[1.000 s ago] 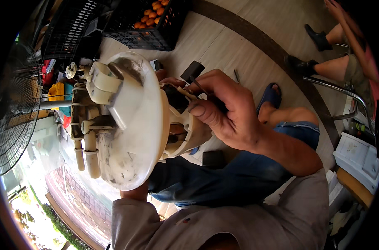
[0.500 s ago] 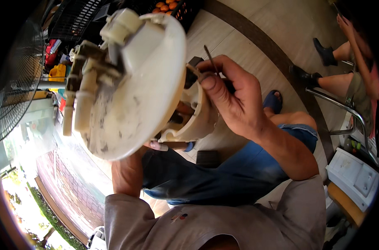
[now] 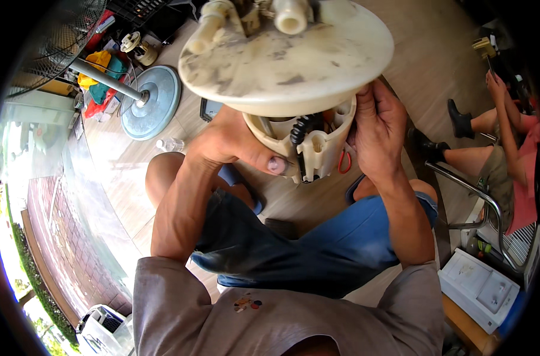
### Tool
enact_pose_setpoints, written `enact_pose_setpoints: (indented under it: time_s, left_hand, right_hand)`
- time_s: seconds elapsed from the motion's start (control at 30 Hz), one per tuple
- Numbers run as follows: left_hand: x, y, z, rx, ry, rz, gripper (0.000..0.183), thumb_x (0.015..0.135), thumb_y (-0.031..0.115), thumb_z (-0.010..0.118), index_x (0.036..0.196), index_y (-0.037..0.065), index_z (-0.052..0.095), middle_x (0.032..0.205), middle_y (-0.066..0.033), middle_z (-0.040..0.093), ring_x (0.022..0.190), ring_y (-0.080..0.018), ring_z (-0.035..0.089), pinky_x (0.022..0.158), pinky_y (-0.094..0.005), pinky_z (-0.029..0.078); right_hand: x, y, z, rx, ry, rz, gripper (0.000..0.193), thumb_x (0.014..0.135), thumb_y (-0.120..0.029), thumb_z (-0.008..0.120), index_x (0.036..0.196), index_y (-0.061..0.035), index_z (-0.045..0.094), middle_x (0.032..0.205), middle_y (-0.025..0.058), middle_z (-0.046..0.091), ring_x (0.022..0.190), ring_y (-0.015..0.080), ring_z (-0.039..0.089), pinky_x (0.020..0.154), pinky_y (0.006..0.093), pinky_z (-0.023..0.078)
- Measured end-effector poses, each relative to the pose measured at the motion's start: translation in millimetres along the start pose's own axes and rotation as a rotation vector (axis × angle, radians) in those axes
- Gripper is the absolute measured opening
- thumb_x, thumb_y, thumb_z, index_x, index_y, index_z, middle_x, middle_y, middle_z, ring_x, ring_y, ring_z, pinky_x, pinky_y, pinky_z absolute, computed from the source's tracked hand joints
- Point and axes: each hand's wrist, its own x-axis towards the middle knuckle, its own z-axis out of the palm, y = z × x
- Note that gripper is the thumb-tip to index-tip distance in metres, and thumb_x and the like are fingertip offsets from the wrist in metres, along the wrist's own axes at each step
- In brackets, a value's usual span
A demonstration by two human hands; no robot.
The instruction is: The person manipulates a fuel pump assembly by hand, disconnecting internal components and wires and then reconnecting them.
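Observation:
A fuel pump module [image 3: 293,71], with a stained off-white round flange on top and a cup-shaped body below, is up in front of me. Pipe stubs stick out of the flange, and a black corrugated tube runs down the body. My left hand [image 3: 237,142] is closed round the body from the left, its thumb pressed along the near wall. On the other side my right hand [image 3: 379,130] grips the module just under the flange rim, its fingertips partly hidden. No thin tool shows in the right hand now.
Left stand a fan base [image 3: 151,104], a second pump-like unit [image 3: 138,47] and a plastic bottle [image 3: 170,144]. A red loop handle [image 3: 344,160] shows beyond the module. Someone sits on a metal-framed chair [image 3: 489,202] at right, near a white plastic box [image 3: 480,291].
The module has swung from tilted at the left to nearly level in front of me. My right hand has moved from holding a thin rod-like tool to the module's right side.

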Motion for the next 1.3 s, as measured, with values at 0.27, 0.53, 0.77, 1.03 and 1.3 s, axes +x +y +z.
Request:
enact_pose_setpoints:
  time_s: [0.27,0.53,0.77,1.03,1.3]
  left_hand:
    - [-7,12,26,0.022,0.148,-0.298,0.101,0.046,0.002,0.093,0.138,-0.003,0.051,0.129,-0.0129,0.063,0.122,-0.0253,0.058,0.109,-0.0387,0.041]
    - [-7,9,44,0.222,0.2,-0.251,0.1,0.051,0.001,0.094,0.139,-0.002,0.047,0.127,-0.0112,0.063,0.119,-0.0229,0.058,0.106,-0.0374,0.044]
    - [1,7,50,0.328,0.244,-0.283,0.106,0.052,0.006,0.095,0.142,-0.002,0.04,0.123,-0.01,0.064,0.115,-0.02,0.059,0.102,-0.0348,0.046]
    - [-12,4,57,0.333,0.252,-0.137,0.091,0.057,0.005,0.095,0.135,-0.002,0.049,0.123,-0.0105,0.065,0.114,-0.0206,0.061,0.1,-0.0358,0.049]
    - [-8,-10,61,0.341,0.287,-0.175,0.113,0.053,0.012,0.095,0.145,-0.001,0.031,0.128,-0.0121,0.06,0.119,-0.0192,0.057,0.101,-0.0344,0.048]
  right_hand:
    - [-17,-10,-5,-0.029,0.03,0.018,0.045,0.103,-0.043,0.052,0.103,-0.0003,0.065,0.068,-0.0054,0.056,0.059,0.001,0.048,0.05,0.0199,0.038]
    - [-24,-1,-12,-0.358,0.088,-0.218,0.029,0.108,-0.018,0.046,0.114,0.0029,0.065,0.093,0.004,0.07,0.086,0.0066,0.061,0.076,0.0238,0.05]
    - [-25,8,-21,-0.437,0.089,-0.145,0.023,0.091,0.004,0.051,0.107,0.0061,0.066,0.096,0.0095,0.072,0.089,0.0135,0.065,0.078,0.0282,0.051]
    - [-36,-3,-20,-0.258,0.106,0.046,0.021,0.089,0.001,0.056,0.108,0.0059,0.065,0.098,0.0098,0.071,0.091,0.015,0.065,0.08,0.0298,0.052]
    - [-33,-12,-18,-0.151,0.114,0.11,0.022,0.09,0.0,0.056,0.11,0.0054,0.064,0.1,0.0101,0.071,0.092,0.0156,0.065,0.081,0.0304,0.052]
